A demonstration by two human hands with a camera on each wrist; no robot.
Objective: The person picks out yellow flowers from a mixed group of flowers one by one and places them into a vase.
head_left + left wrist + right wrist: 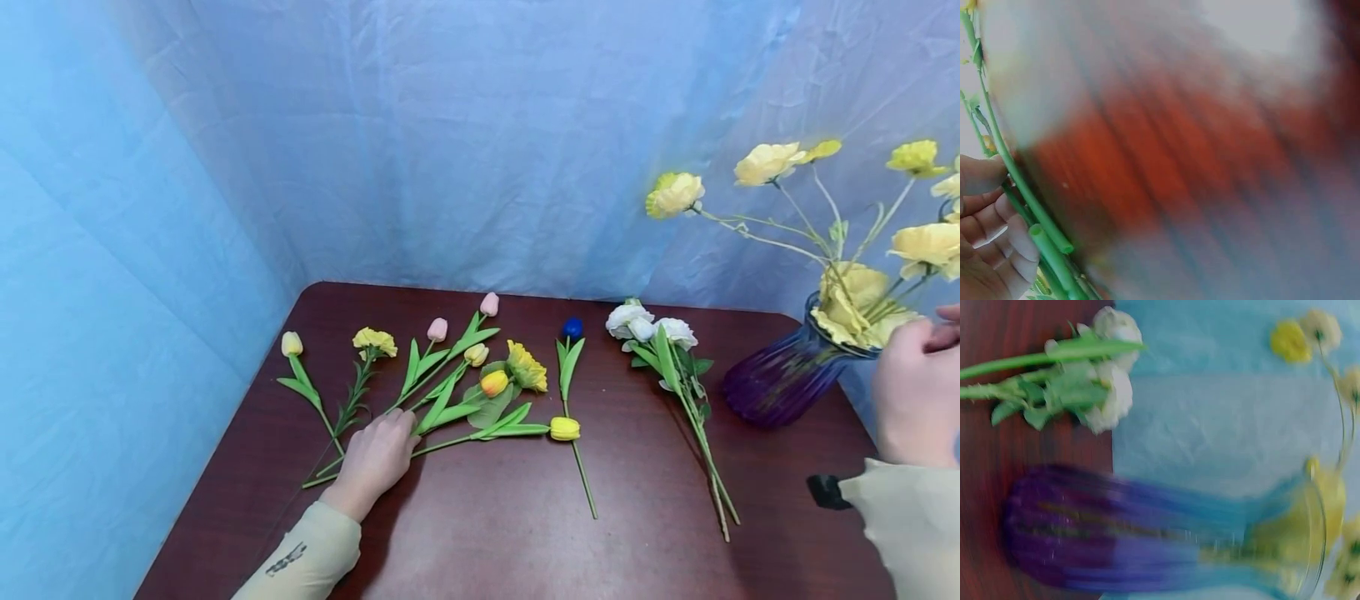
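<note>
My left hand is low over the left part of the table, among the green stems of a loose group of artificial tulips. In the left wrist view, its thumb and curled fingers pinch at a green stem. Pink tulips, an orange-yellow tulip and a yellow tulip spread beyond it. My right hand is raised beside the mouth of a purple-blue glass vase, fingers bent and partly out of frame. Pale yellow flowers stand in the vase.
White flowers with crossed stems lie left of the vase. A blue tulip is near mid-table. Farther left are a yellow carnation-like flower and a cream tulip. Blue cloth hangs behind the dark table.
</note>
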